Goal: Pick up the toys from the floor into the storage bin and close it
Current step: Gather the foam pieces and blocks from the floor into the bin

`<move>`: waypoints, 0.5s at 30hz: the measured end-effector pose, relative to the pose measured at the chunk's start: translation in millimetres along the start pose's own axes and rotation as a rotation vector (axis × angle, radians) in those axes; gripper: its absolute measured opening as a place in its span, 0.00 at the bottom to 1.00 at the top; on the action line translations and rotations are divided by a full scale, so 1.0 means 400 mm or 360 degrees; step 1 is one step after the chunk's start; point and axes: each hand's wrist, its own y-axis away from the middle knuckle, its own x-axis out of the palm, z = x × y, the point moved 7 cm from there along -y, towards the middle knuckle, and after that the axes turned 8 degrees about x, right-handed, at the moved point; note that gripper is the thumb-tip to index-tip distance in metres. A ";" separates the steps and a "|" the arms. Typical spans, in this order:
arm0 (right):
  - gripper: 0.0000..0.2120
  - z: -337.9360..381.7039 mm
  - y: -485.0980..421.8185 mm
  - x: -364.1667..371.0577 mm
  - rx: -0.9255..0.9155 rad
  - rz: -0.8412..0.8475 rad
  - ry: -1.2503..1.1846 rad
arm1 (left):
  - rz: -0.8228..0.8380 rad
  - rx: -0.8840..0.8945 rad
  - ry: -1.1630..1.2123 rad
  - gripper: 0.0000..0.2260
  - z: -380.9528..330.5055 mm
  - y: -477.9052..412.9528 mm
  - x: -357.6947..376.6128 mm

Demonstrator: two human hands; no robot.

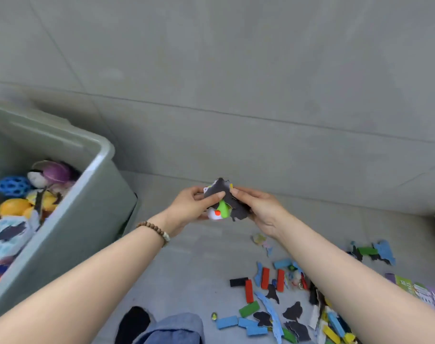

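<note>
Grey bin [101, 167] at the left edge sits open, partly filled. My left hand [190, 207] and right hand [263, 214] both pinch one clump of toy pieces [222, 194] mid-frame, above the floor [186, 269]; plenty of blocks [248, 291] wait lower right, so I judge roughly halfway.

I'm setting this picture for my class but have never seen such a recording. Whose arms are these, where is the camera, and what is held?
No machine here: a person wears one wide-angle camera on the head, looking down at their own arms. The left hand, with a beaded bracelet at its wrist, and the right hand together pinch a bundle of flat dark cut-outs and a small green-and-white toy. At left stands an open grey-green plastic storage bin holding toys, including a blue holey ball. On the grey tiled floor, lower right, lie red, blue and green blocks.
</note>
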 end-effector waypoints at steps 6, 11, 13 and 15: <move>0.10 0.123 0.081 0.496 -0.0098 0.0264 0.0158 | -0.0556 0.0191 0.0010 0.13 -0.171 0.188 -0.430; 0.05 0.058 0.075 0.854 -0.0022 0.0422 0.0338 | -0.0941 0.0096 0.0046 0.10 -0.099 0.304 -0.751; 0.04 0.016 0.050 0.924 0.0038 0.0438 0.0406 | -0.1006 0.0022 0.0080 0.16 -0.043 0.309 -0.826; 0.08 -0.014 0.029 0.958 0.0081 0.0482 0.0511 | -0.0991 -0.0031 0.0143 0.21 0.008 0.304 -0.869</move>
